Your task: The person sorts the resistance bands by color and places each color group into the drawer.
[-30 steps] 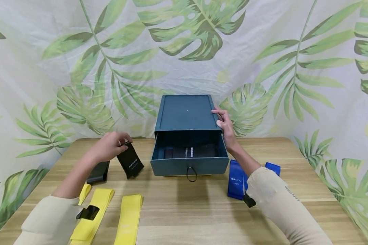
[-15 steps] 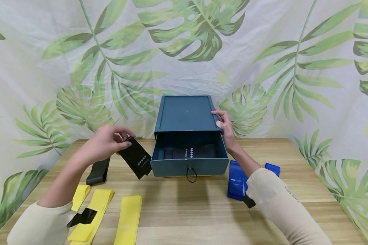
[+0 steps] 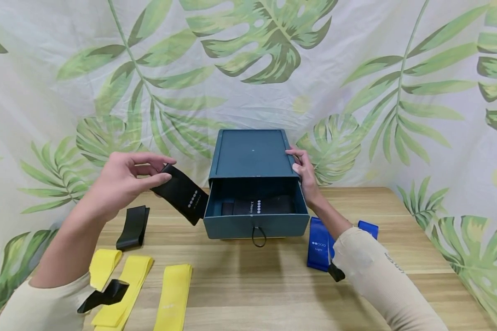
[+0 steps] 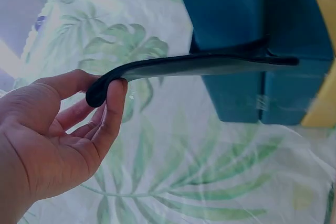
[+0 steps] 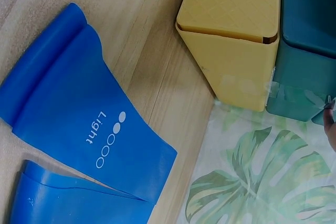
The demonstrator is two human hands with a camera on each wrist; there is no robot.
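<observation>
Head view: a person's left hand, left of centre, pinches the upper end of a black resistance band between thumb and fingers. The band slants down to the right, its lower end beside the left front corner of a pulled-out drawer; whether they touch, I cannot tell. The drawer belongs to a teal box at centre and holds a black X-Heavy band. The right hand rests on the box's right edge, thumb and forefinger apart. On the wooden table lie a folded black band at left, 3 yellow bands at lower left and a blue Light band right of centre.

Left wrist view: the pinched band appears edge-on, stretching from centre left across the teal box at upper right.

Right wrist view: the Light band fills the left; a yellow box stands at upper centre, against the teal one.
</observation>
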